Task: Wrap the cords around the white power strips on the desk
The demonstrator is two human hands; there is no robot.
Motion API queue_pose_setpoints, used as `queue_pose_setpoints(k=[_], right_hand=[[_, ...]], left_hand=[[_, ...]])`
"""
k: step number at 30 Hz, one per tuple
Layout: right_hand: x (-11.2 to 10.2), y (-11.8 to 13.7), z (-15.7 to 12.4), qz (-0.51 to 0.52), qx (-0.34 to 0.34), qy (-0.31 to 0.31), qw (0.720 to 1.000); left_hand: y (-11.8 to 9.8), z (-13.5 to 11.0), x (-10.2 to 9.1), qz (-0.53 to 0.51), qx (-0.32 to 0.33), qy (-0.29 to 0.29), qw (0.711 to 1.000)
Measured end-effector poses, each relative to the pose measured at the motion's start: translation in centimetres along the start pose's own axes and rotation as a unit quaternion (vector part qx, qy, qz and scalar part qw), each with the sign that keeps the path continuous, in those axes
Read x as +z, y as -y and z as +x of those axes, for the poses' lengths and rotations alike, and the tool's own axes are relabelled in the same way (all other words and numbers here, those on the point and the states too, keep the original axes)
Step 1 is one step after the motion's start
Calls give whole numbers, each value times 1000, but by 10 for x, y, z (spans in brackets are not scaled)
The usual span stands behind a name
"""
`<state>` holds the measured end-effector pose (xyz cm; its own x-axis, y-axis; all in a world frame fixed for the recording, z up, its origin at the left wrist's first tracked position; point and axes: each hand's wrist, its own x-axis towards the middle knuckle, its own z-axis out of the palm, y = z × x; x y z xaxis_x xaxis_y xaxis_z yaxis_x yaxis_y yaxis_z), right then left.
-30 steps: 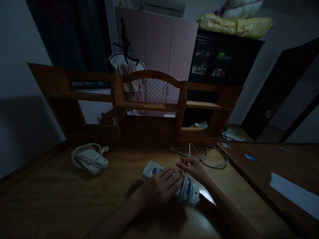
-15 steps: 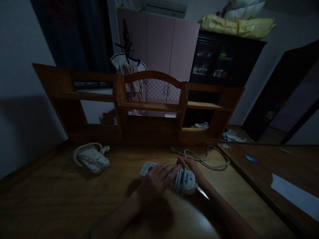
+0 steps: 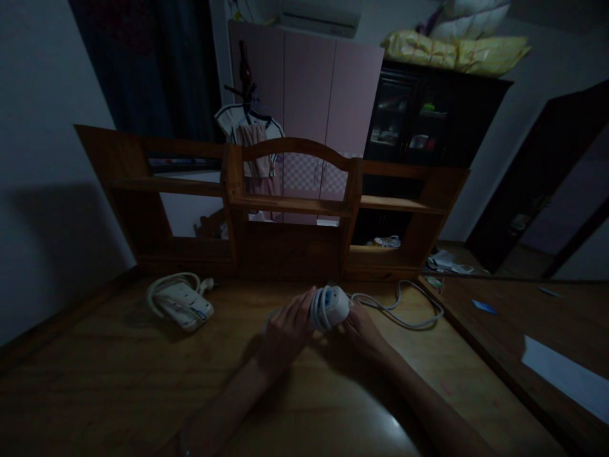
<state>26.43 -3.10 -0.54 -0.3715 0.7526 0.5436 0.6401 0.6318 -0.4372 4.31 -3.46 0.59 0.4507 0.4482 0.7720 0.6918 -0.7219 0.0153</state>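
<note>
My left hand (image 3: 290, 325) is wrapped over a white power strip (image 3: 339, 306), which it holds above the wooden desk. Grey-white power cord (image 3: 321, 310) is wound in several turns around the strip near its right end. My right hand (image 3: 361, 330) is closed on the cord just beside that end; its fingertips are partly hidden behind the strip. From there the loose length of cord (image 3: 419, 325) lies in a curve across the desk to the right. Most of the strip's left part is covered by my left hand.
A second white power strip (image 3: 183, 304) with a looped cord lies at the left of the desk (image 3: 143, 393). A wooden shelf unit (image 3: 290, 251) stands along the back. On the brown surface to the right are a white paper strip (image 3: 566, 374) and a blue card (image 3: 484, 307).
The power strip's right end has swung up and to the left, turning toward the camera. My left hand has shifted its grip around it, and my right hand has moved below the cord end.
</note>
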Motion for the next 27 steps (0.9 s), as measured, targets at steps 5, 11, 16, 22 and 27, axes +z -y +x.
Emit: queue_pose_setpoints(k=[5,11,16,22,27], right_hand=[[6,11,-1,-52,-16,47,997],[8,22,-5,-165,-54,75,982],[6,18,-8,-205,-65,74,974],[5,14,-11,-206,-89,50,973],[-4,15,-10,-203,-103,33,973]], left_hand=[[11,0,6,39,-44,-14,998],[13,1,11,97,-100,-8,990],[8,2,10,93,-140,22,986],[6,4,13,38,-141,56,988],[3,3,16,14,-122,80,989]])
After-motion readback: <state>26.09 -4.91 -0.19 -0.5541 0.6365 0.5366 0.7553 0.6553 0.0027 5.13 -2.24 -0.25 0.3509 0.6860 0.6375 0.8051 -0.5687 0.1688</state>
